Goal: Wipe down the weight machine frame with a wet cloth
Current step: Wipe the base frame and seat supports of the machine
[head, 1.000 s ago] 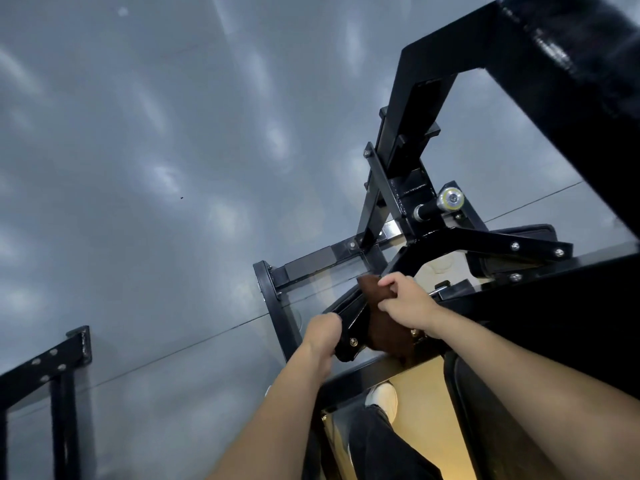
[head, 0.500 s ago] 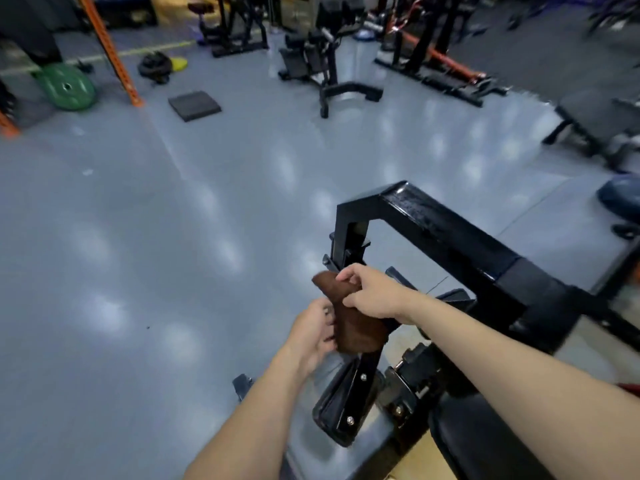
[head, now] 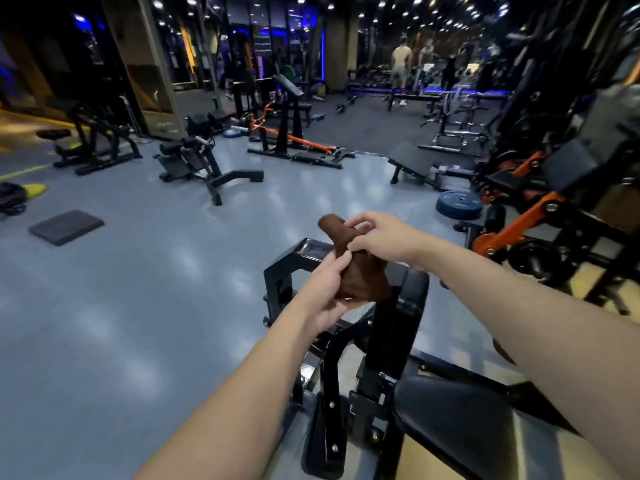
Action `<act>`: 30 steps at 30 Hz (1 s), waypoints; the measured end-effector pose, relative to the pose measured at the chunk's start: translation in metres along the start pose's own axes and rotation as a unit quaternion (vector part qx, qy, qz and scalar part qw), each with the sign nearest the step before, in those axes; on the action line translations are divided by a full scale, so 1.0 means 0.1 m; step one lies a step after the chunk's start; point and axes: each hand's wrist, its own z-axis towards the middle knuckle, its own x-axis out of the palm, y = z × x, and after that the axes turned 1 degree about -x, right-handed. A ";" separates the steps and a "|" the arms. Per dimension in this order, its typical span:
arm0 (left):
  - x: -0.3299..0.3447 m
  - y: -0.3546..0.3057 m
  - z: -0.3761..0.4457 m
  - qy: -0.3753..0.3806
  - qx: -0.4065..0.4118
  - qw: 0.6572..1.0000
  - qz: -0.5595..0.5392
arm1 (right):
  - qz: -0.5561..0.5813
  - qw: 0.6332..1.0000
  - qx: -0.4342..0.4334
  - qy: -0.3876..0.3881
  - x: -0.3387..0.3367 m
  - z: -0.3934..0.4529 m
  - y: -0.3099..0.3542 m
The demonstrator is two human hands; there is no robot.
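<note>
Stretching away under rows of small ceiling lights, a glossy grey floor [head: 145,306] fills a dim gym, with black benches, an orange-barred machine [head: 298,140], a blue weight plate [head: 459,202] lying flat and a dark mat [head: 65,226] scattered across it; two people stand far off near the back wall, too small to make out. Close to the camera rises the black weight machine frame [head: 287,268], its top bar running from the near right up to a corner at the left, with a black padded seat [head: 460,420] low on the right. Both hands are clamped on the brown cloth [head: 356,271], which is held just above the frame's top bar; whether it touches the bar cannot be told. The left hand [head: 325,292] curls around its lower part from beneath, fingers wrapped on the fabric. The right hand [head: 384,237] pinches the upper part between thumb and fingertips. Bunched into a rough roll, the cloth has its long axis nearly upright, leaning slightly left, its rounded free end pointing up and away from the camera.
</note>
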 end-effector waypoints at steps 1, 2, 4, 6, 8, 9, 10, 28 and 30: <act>0.15 -0.03 0.02 0.006 0.004 1.000 0.012 | 0.026 0.999 0.008 -0.020 -0.14 -0.09 0.01; 0.29 -0.06 0.03 0.011 0.008 1.000 0.022 | 0.055 0.997 0.015 -0.044 -0.26 -0.17 0.01; 0.58 -0.12 0.04 0.024 0.018 0.999 0.045 | 0.123 0.986 0.030 -0.106 -0.50 -0.34 0.02; 0.87 -0.15 0.02 0.039 0.026 0.996 0.069 | 0.155 0.973 0.047 -0.163 -0.71 -0.50 -0.02; 1.18 -0.14 -0.04 0.050 0.028 0.994 0.089 | 0.181 0.960 0.075 -0.202 -0.88 -0.69 -0.09; 1.34 -0.12 -0.07 0.061 0.031 0.992 0.101 | 0.214 0.947 0.089 -0.223 -0.97 -0.79 -0.13; 1.48 -0.09 -0.09 0.072 0.033 0.991 0.109 | 0.254 0.931 0.098 -0.244 -1.04 -0.88 -0.16; 3.32 1.44 -1.07 0.210 -0.070 0.945 0.239 | 0.135 0.909 0.122 -0.376 -1.95 -4.11 -1.27; 3.44 1.56 -1.17 0.240 -0.082 0.933 0.256 | 0.094 0.901 0.140 -0.401 -1.92 -4.44 -1.34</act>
